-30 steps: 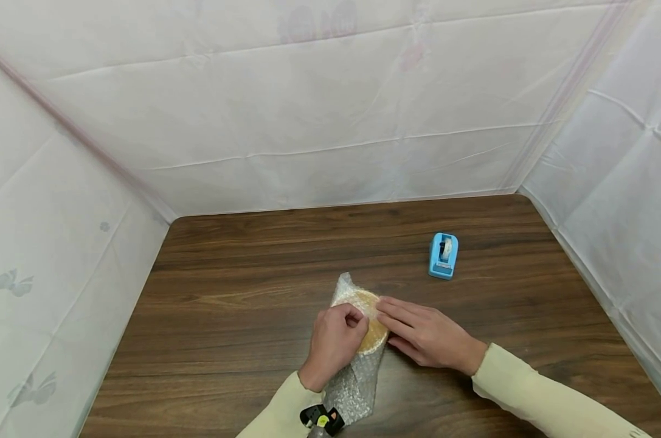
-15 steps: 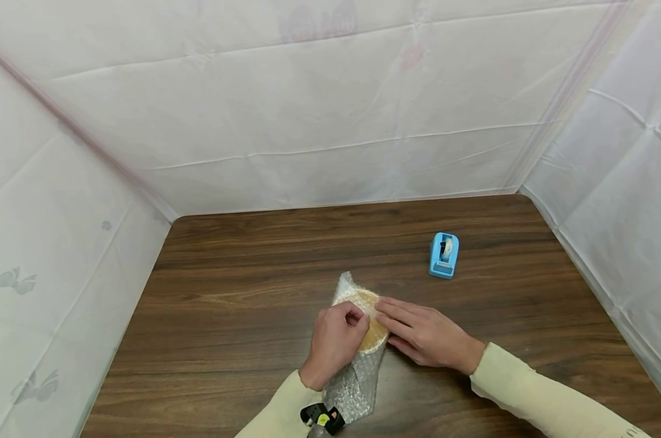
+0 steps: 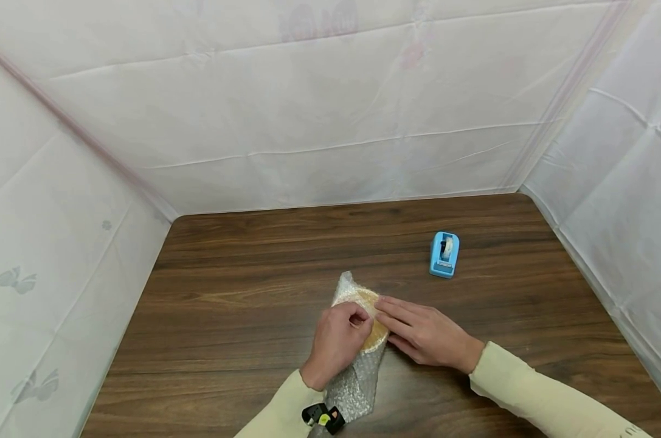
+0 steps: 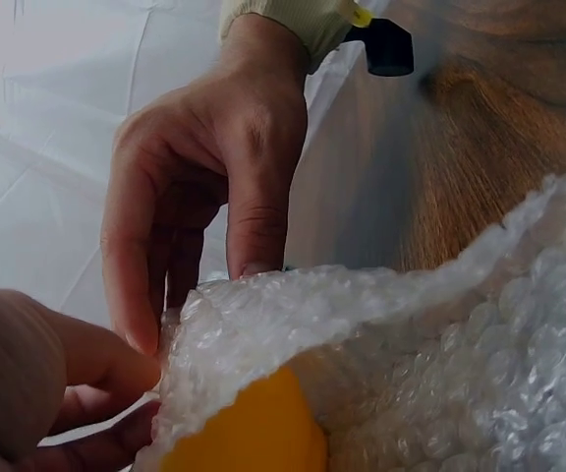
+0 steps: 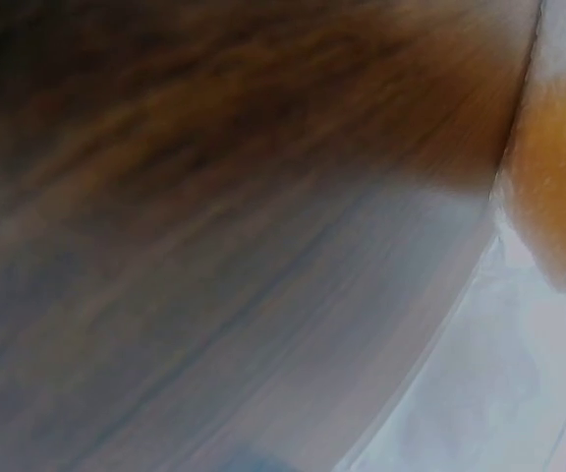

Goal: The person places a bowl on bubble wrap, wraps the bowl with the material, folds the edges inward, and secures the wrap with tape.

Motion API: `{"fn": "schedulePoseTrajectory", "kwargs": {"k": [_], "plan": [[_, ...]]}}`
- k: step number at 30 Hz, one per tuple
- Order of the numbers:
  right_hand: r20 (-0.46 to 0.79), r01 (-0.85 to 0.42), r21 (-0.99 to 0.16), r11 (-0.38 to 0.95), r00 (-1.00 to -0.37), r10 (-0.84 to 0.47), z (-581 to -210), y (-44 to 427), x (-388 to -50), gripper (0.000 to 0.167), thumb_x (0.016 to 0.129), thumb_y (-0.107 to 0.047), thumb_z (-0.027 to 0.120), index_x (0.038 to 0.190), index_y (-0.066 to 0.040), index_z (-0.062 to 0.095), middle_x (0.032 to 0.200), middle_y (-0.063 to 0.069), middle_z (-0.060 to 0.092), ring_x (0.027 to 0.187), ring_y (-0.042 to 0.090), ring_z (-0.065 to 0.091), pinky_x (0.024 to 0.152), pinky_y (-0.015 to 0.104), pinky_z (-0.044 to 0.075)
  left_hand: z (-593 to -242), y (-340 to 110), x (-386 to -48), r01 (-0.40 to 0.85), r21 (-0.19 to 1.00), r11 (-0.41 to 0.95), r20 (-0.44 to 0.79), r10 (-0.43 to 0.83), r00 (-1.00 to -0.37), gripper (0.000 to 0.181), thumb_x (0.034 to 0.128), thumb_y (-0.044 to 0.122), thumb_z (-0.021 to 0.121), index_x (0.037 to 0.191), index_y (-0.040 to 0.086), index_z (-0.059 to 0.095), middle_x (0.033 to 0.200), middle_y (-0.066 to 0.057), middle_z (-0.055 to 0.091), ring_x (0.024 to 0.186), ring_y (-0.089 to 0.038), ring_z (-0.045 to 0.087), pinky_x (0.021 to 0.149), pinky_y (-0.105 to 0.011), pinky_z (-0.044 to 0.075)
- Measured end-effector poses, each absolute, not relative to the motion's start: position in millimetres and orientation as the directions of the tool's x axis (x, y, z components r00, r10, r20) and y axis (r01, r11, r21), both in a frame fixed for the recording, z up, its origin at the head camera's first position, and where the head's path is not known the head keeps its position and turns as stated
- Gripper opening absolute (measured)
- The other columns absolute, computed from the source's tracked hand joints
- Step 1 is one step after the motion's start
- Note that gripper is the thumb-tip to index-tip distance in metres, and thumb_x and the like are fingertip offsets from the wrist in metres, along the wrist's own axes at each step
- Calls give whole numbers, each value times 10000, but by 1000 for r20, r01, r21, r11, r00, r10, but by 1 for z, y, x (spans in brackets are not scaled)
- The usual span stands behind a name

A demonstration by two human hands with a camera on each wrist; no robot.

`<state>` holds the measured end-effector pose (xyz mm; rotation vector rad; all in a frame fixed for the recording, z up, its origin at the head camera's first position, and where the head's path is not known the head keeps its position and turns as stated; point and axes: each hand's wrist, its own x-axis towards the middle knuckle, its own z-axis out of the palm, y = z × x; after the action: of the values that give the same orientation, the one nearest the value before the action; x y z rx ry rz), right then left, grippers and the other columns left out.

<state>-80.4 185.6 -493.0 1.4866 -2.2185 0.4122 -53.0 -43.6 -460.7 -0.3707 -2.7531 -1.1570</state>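
On the left, the left hand [image 3: 338,337] lies at about eight o'clock on the parcel, thumb and forefinger brought together in a pinch at an edge of the bubble wrap [image 3: 357,386]; whether a bit of tape is caught there too is too small to tell. The wrap passes over and around a yellow round thing [image 3: 377,337], which rests in it near the front of the counter [image 3: 226,304]. So the covering looks well begun but not finished: one corner sticks up loose at eleven o'clock, a long tail runs out toward six o'clock, and the left wrist view shows bare yellow in a gaping edge. Tucking in those ends and fastening them seems to be what is left. The right hand [image 3: 423,334] comes in from between three and four o'clock, fingers fairly straight and laid on the parcel's rim, apparently steadying it rather than gripping. Furthest right, a blue tape dispenser [image 3: 444,255] stands well apart, at about two o'clock from the parcel, with no hand on it.
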Motion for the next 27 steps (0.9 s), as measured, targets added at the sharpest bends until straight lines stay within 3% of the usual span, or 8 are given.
{"fn": "schedulePoseTrajectory", "kwargs": {"k": [5, 9, 12, 16, 20, 27], "plan": [[508, -925, -12, 380, -333, -794, -493, 185, -80, 422, 1098, -301, 500, 1394, -36, 643, 1454, 169, 635, 1337, 303, 630, 990, 385, 590, -461, -50, -52, 436, 579, 689, 266, 346, -900, 35, 879, 157, 800, 899, 131, 789, 946, 8, 781, 870, -138, 707, 784, -264, 571], [500, -922, -19, 386, -343, -795, -492, 185, -80, 422, 1085, -292, 544, 1411, -39, 630, 1460, 162, 633, 1342, 293, 628, 987, 380, 593, -458, -59, -50, 576, 434, 693, 251, 521, -816, 279, 941, 297, 765, 1133, 95, 783, 1151, -15, 790, 1138, -195, 696, 1000, -349, 568], [494, -921, -21, 390, -348, -796, -492, 186, -80, 429, 1071, -287, 580, 1414, -34, 624, 1462, 160, 631, 1343, 291, 629, 981, 383, 597, -456, -67, -46, 648, 301, 699, 196, 620, -760, 492, 968, 459, 715, 1303, 98, 723, 1302, -10, 745, 1322, -232, 620, 1112, -379, 516], [490, -920, -20, 391, -350, -798, -492, 186, -80, 448, 1052, -285, 623, 1417, -26, 619, 1468, 164, 625, 1341, 294, 630, 977, 391, 599, -455, -74, -42, 683, 189, 706, 97, 679, -728, 686, 957, 613, 655, 1447, 134, 626, 1504, 10, 620, 1541, -297, 410, 1245, -477, 377], [484, -920, -18, 392, -351, -802, -492, 186, -80, 463, 1032, -277, 657, 1420, -27, 618, 1471, 163, 623, 1341, 293, 629, 980, 391, 598, -454, -78, -40, 679, 170, 715, 22, 686, -728, 711, 954, 635, 642, 1480, 159, 595, 1607, 36, 509, 1612, -309, 266, 1281, -553, 293], [456, -914, -34, 405, -374, -808, -492, 186, -80, 514, 978, -259, 731, 1429, -43, 616, 1476, 142, 624, 1357, 282, 620, 999, 395, 593, -455, -80, -41, 679, 174, 714, -11, 691, -723, 694, 964, 625, 635, 1482, 165, 595, 1624, 51, 483, 1619, -277, 254, 1289, -534, 285]]}}
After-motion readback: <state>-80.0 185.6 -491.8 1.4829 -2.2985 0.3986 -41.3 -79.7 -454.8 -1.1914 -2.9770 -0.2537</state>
